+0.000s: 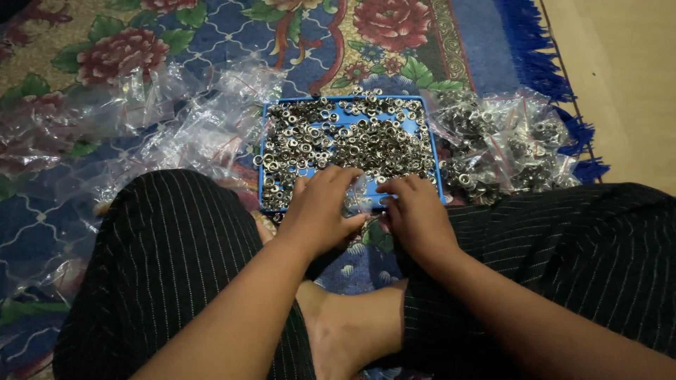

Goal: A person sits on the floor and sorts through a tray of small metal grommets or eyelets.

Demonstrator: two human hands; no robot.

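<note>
The scene is dimly and warmly lit, the brightest patch falling on the pale wooden floor [620, 77] at upper right. Small glints are thrown off the heaped silver metal rings [352, 137] and the crumpled clear plastic bags [176, 119]. Fine detail is softened by slight blur and noise, and the lower foreground is left in shadow.

The small ring-shaped pieces [352, 137] looked like bright metal, silvery and glossy, catching the light in many tiny glints. They lay on a blue tray [262, 151] of what seemed smooth plastic with a dull sheen. The empty bags [190, 119] on one side were thin clear plastic, crinkled and shiny, and the filled bags [507, 141] on the other side had the same glossy film over more metal pieces. The carpet [394, 28] was woven cloth, matt, with a tufted blue fringe. The floor [627, 77] beside it looked smooth and pale, faintly satin. The trousers [169, 253] were matt dark cloth with fine pale stripes.
</note>
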